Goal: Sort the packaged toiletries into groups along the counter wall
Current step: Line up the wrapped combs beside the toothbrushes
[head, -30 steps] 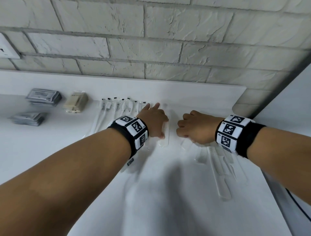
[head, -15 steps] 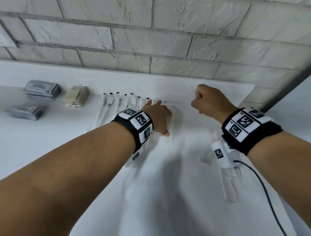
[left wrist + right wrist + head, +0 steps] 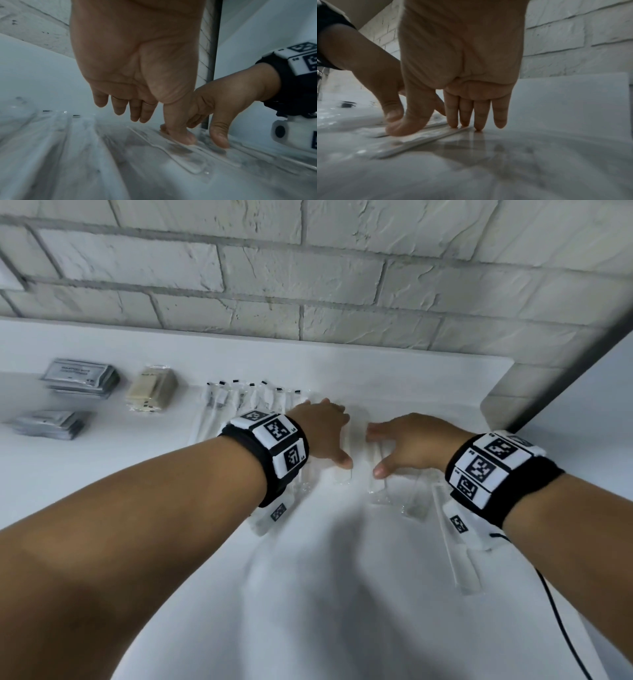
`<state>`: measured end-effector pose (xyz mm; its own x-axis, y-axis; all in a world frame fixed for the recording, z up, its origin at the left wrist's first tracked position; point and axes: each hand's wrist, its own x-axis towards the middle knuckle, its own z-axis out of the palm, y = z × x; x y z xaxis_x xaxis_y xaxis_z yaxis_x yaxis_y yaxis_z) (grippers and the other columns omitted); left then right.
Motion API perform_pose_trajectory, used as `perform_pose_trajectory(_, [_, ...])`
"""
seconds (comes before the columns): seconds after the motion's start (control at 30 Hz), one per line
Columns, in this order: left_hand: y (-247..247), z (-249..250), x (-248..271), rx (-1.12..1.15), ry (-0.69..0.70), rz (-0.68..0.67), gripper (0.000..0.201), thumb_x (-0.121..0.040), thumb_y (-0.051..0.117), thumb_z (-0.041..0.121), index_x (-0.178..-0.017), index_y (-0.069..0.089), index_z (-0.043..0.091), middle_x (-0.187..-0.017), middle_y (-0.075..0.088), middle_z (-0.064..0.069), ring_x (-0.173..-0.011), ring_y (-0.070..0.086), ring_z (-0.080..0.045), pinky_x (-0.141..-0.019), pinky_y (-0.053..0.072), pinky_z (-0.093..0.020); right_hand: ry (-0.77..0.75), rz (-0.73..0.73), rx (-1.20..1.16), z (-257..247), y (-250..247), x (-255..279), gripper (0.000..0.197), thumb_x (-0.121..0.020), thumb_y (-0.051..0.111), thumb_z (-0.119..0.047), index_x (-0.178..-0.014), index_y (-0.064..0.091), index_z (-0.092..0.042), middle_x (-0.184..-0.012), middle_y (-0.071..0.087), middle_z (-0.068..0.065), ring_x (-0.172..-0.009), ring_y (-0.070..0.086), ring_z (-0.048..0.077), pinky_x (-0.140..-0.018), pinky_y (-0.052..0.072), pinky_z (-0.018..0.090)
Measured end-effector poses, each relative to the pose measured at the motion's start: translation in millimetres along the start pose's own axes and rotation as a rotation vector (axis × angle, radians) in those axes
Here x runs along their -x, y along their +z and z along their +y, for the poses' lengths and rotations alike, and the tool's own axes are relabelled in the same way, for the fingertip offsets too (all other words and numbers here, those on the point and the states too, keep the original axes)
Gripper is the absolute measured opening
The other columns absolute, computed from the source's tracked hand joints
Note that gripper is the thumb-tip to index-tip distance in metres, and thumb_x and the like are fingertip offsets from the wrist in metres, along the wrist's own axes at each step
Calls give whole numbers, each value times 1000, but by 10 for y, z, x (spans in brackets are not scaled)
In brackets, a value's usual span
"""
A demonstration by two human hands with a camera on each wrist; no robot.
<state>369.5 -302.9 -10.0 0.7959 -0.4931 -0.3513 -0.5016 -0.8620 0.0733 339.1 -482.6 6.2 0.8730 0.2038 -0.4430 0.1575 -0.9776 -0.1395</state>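
Note:
Several clear-wrapped toothbrushes (image 3: 246, 398) lie in a row by the counter wall. My left hand (image 3: 329, 436) rests at the right end of that row. Its thumb presses a clear packet (image 3: 342, 479), and in the left wrist view its fingers (image 3: 135, 112) hang relaxed above the counter. Just to its right, my right hand (image 3: 387, 446) lies palm down. Thumb and straight fingertips (image 3: 465, 121) press on another long clear packet (image 3: 426, 139). Neither hand grips anything.
More clear packets (image 3: 414, 501) and a long one (image 3: 459, 559) lie under and beside my right wrist. Two stacks of grey sachets (image 3: 82, 378) (image 3: 51, 424) and a beige packet (image 3: 152, 393) sit at the left by the wall. The counter's right edge (image 3: 496, 412) is close.
My right hand was a raised fist near the wall half a second ago; it has come down beside the left hand and opened onto a clear packet. The left hand has stayed put.

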Motion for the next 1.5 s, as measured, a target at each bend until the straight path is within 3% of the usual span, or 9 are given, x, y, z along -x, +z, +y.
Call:
perform_pose_trajectory(0.13, [42,61,5,-46,-1,-34,94,-77,63,63,-149,28,13,-156,27,0,-144,24,-23,-116,23,-43,-55,-16,151,-79,63,-68,90,-78,71,-47,-151,23,-28,-158,22,-10,-139,35,19,-109,33,33])
perform_pose_trajectory(0.4, [77,-11,55,28,-25,-41,97,-79,61,63,-151,21,14,-161,11,-1,-145,22,-23,-115,25,-40,-89,-27,158,-83,51,-145,89,-80,69,-47,-152,22,-23,-161,15,-6,-140,33,23,-111,32,37])
perform_pose_trajectory(0.77, [102,-31,36,-48,-38,-34,88,-74,66,60,-145,36,17,-148,42,-1,-132,42,-26,-106,38,-41,-102,16,196,-89,109,-168,81,-79,67,-52,-147,34,-20,-157,28,-4,-133,42,25,-105,39,40])
perform_pose_trajectory(0.93, [101,-20,44,-42,-49,-36,87,-74,67,60,-144,37,17,-147,43,0,-131,43,-25,-106,38,-41,-76,21,201,-70,137,-197,82,-80,66,-52,-147,33,-19,-156,31,-2,-133,42,26,-105,39,41])
perform_pose_trajectory(1.03, [108,-19,67,-27,-35,-33,91,-76,65,59,-149,29,17,-156,29,0,-140,32,-24,-114,28,-42,-82,31,61,-21,94,-102,81,-83,67,-44,-150,28,-23,-157,27,-4,-138,36,23,-112,32,38])
perform_pose_trajectory(1.1, [91,-12,95,-16,-13,-21,92,-80,63,57,-151,21,17,-160,13,0,-146,19,-22,-118,20,-43,-102,89,-42,85,-12,-10,63,-82,71,-35,-139,46,-29,-147,41,-4,-133,41,22,-110,33,35])
perform_pose_trajectory(1.17, [67,13,117,-2,2,6,88,-85,59,55,-152,17,18,-161,7,3,-147,13,-19,-118,19,-42,-141,78,58,230,-82,77,38,-76,76,-26,-111,63,-34,-117,51,-5,-114,52,23,-96,44,39])
perform_pose_trajectory(1.33, [35,223,71,2,32,36,79,-89,50,59,-152,21,20,-160,15,2,-146,19,-19,-117,22,-38,-259,-45,493,337,140,258,35,-71,76,-24,-99,56,-31,-96,40,-11,-96,44,16,-72,34,28])
perform_pose_trajectory(1.5, [44,389,12,-56,48,11,73,-88,55,53,-149,32,21,-156,28,4,-140,31,-21,-111,30,-35,-343,3,600,340,177,235,23,-77,63,-16,-94,51,-26,-93,39,-9,-97,45,19,-75,33,30])
